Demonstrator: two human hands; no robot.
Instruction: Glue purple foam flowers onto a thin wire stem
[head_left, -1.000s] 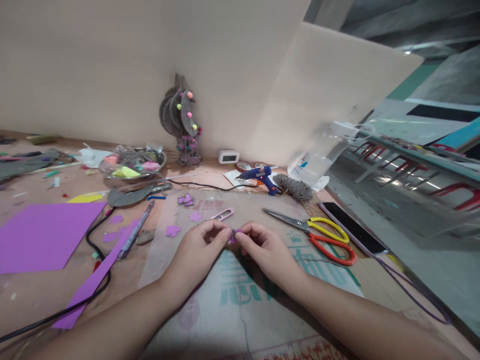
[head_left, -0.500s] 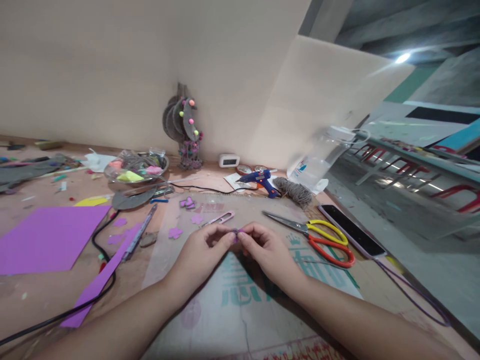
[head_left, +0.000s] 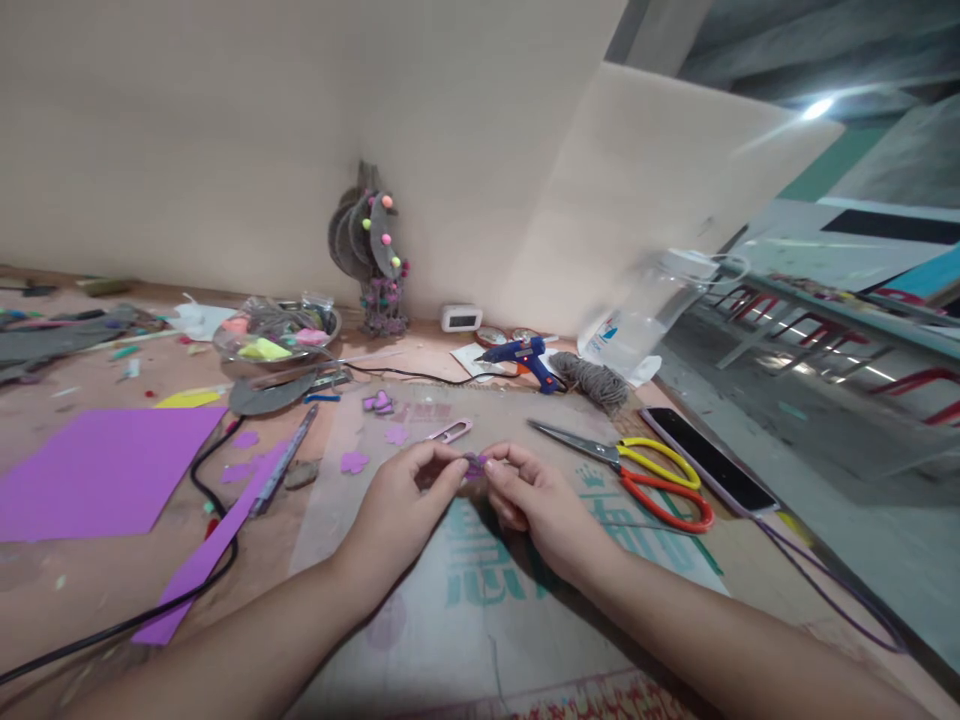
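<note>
Your left hand and right hand both pinch the purple piece; grips slightly farther apart than before, exposing more; handling likely unfinished.

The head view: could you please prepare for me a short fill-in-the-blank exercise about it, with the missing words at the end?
1. The small purple piece is between the left hand and the ____ hand.
2. The scissors have one red handle loop and one ____ handle loop.
3. The glue gun has a body of ____ colour.
4. In the picture, the phone lies to the ____ of the scissors.

Missing words: right; yellow; blue; right.
</note>
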